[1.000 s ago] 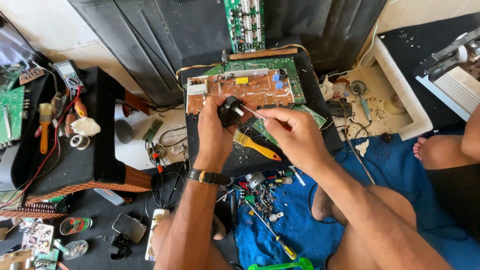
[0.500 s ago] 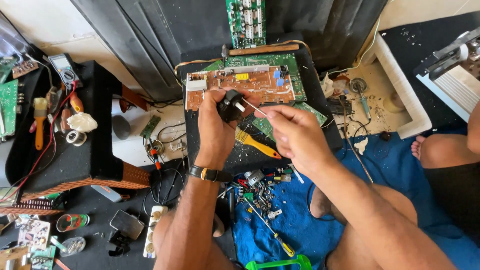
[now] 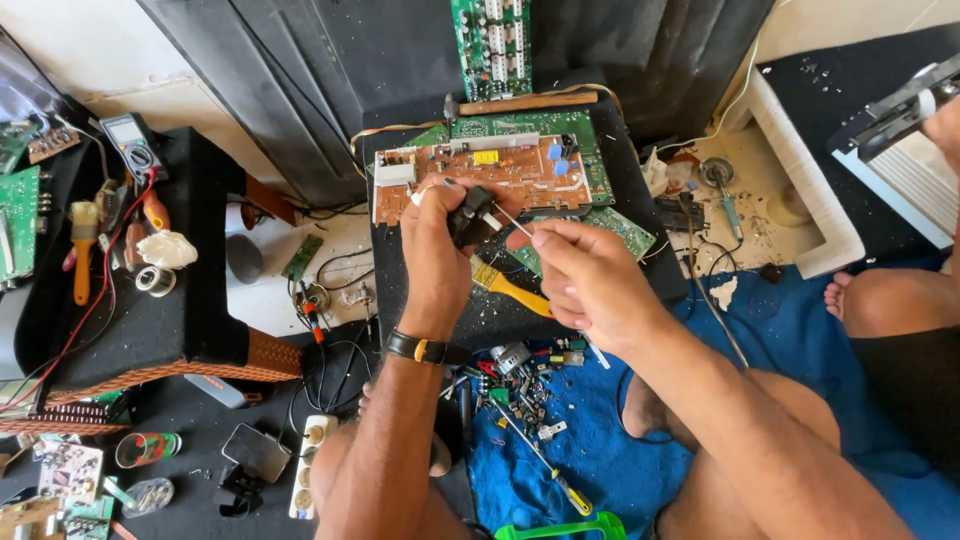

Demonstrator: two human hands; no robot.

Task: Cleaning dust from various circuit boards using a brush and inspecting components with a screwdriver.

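My left hand (image 3: 437,250) grips a small black component (image 3: 470,216) and wears a black wristband. My right hand (image 3: 585,275) pinches a thin metal rod-like tool (image 3: 512,220) whose tip touches the black component. Both hands hover over a brown circuit board (image 3: 480,175) lying on a black panel. A yellow-handled brush (image 3: 510,287) lies on the panel just under my hands.
Green circuit boards (image 3: 490,40) lie beyond the brown one. A pile of small parts and a screwdriver (image 3: 545,470) rests on blue cloth (image 3: 600,450). A multimeter (image 3: 130,150), a brush and solder sit at left. Another person's foot (image 3: 850,295) is at right.
The view has shifted slightly. My hands stay together on the black component, with the thin tool still at it.
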